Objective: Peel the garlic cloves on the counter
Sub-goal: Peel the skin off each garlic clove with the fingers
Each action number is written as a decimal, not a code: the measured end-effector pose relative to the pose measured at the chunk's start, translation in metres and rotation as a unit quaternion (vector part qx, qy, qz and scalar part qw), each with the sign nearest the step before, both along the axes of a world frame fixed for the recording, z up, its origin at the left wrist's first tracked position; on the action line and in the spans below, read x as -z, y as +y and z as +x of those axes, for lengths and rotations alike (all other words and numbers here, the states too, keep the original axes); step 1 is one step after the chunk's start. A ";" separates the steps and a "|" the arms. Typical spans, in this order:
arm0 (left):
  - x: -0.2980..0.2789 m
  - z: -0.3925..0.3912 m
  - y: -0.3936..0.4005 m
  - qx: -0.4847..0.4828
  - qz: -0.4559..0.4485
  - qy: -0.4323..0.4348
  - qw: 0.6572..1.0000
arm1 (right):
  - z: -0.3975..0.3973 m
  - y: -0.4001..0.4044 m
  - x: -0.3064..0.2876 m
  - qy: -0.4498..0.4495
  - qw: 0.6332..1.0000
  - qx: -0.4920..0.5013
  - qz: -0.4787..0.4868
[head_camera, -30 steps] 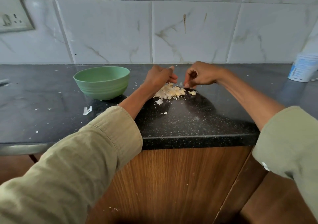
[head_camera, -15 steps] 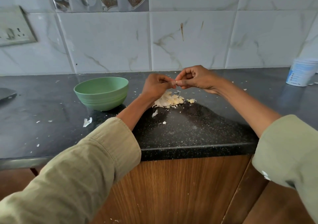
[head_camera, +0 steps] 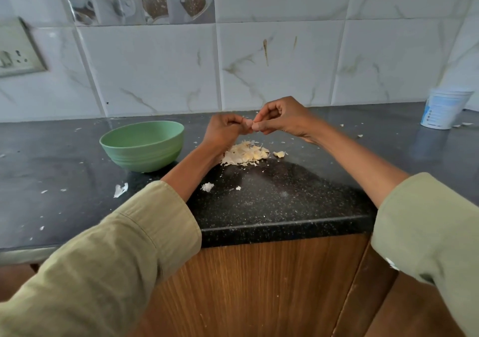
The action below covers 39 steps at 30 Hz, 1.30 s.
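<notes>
Pinching a small pale garlic clove (head_camera: 248,123) between them, the left hand (head_camera: 225,132) and right hand (head_camera: 282,119) meet above the black speckled stone worktop (head_camera: 272,202), raised clear of its surface near the middle of its depth. Left grip: fingers curled tight, fingertips closed on the clove. Right grip: thumb and forefinger closed on the same clove from the other side, remaining fingers curled loosely. How much skin is left on the clove cannot be told; it is mostly hidden by the fingertips.

Directly beneath the hands lies a heap of papery, cream-white garlic skins (head_camera: 245,154), thin and flaky, irregular in outline. One small yellowish piece (head_camera: 279,154) sits just beside the heap, toward the right edge. Loose white skin flakes (head_camera: 120,189) are scattered toward the front and left edges.

A round matte-green bowl (head_camera: 142,145) with ribbed lower wall stands left of the heap, near but apart. A white plastic tub (head_camera: 444,110), tapered, stands at the back right corner against the glossy marble-veined wall tiles (head_camera: 285,64). Olive woven-fabric sleeves (head_camera: 116,253) cover both upper forearms.
</notes>
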<state>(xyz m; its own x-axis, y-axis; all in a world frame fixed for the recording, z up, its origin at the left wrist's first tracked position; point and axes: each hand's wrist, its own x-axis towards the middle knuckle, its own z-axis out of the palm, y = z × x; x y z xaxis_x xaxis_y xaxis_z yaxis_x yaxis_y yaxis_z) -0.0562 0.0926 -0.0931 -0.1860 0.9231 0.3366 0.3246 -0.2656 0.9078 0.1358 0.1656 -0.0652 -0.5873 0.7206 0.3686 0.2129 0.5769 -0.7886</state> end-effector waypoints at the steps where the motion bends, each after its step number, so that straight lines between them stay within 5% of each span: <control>1: 0.000 0.000 0.000 -0.001 -0.001 0.002 1.000 | -0.001 0.000 0.000 0.003 1.000 0.002 0.003; 31: -0.005 0.001 -0.007 -0.024 0.071 0.108 0.991 | -0.003 -0.003 -0.005 0.029 0.999 -0.009 -0.026; 39: -0.001 0.005 -0.005 -0.051 0.073 0.191 0.978 | -0.006 -0.005 -0.003 0.002 0.995 0.021 0.096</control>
<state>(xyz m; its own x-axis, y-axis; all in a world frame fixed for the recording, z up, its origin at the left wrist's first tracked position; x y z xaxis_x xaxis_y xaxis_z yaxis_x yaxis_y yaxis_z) -0.0512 0.0872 -0.0916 -0.1103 0.8435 0.5256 0.6634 -0.3313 0.6709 0.1293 0.1603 -0.0621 -0.5568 0.6601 0.5042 0.2364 0.7078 -0.6657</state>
